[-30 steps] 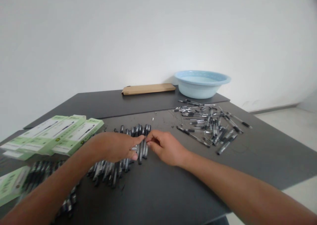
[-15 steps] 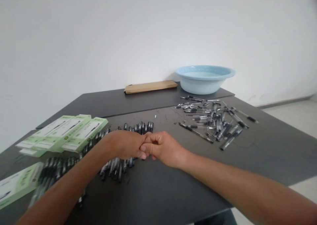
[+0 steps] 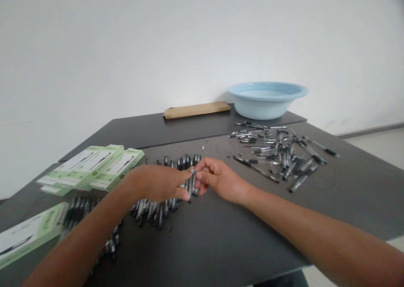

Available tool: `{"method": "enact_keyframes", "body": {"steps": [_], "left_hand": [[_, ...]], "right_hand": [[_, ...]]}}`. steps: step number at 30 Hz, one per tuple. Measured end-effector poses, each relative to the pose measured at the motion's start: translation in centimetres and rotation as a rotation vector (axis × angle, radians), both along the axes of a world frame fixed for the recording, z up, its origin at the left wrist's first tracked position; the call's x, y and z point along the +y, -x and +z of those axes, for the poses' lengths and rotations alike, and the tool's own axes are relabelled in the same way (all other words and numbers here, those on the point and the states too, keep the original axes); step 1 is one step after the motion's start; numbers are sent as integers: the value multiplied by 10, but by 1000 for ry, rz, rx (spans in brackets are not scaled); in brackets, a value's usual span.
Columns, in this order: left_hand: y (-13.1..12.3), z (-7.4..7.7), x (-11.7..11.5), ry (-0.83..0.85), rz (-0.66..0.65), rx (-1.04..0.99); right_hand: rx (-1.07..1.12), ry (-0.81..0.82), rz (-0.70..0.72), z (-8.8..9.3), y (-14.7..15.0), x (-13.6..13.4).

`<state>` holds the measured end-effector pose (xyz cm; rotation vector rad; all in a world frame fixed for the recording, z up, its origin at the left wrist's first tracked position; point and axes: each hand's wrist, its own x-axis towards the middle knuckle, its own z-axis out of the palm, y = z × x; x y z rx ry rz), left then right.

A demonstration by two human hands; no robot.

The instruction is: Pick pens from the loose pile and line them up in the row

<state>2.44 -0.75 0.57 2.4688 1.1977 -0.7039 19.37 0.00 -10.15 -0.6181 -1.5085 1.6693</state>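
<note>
My left hand [image 3: 164, 182] hovers palm-down over a row of black-and-clear pens [image 3: 160, 215], its thumb and forefinger apart. Close beside it, my right hand [image 3: 217, 179] has thumb and forefinger pinched at a small silvery piece [image 3: 193, 171], too small to name surely. That piece lies between the fingertips of both hands. Pens in the row show between the hands, and the left hand covers part of the row. Small metal pen tips [image 3: 203, 147] lie on the table beyond my right hand.
Green-and-white pen boxes [image 3: 104, 167] are stacked at left, with another box [image 3: 34, 232] nearer. More pens [image 3: 110, 247] lie beneath my left forearm. Loose pen parts [image 3: 284, 152] are scattered at right. A blue basin [image 3: 265, 104] and flat cardboard [image 3: 197, 110] stand by the wall.
My hands have drawn slightly apart from being pressed together, so the silvery piece and pens between them now show. The view has shifted slightly, moving everything on the table a little rightward.
</note>
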Motion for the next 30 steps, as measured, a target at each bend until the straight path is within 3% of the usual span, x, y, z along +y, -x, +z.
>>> {"method": "enact_keyframes", "body": {"steps": [5, 13, 25, 30], "left_hand": [[2, 4, -6, -12, 91, 64], [2, 7, -18, -44, 128, 58], [0, 5, -23, -60, 115, 39], [-5, 7, -25, -64, 110, 44]], "right_hand": [[-43, -16, -27, 1, -3, 2], [-77, -70, -26, 1, -4, 3], [-75, 3, -19, 0, 0, -1], [-98, -87, -47, -3, 1, -5]]}}
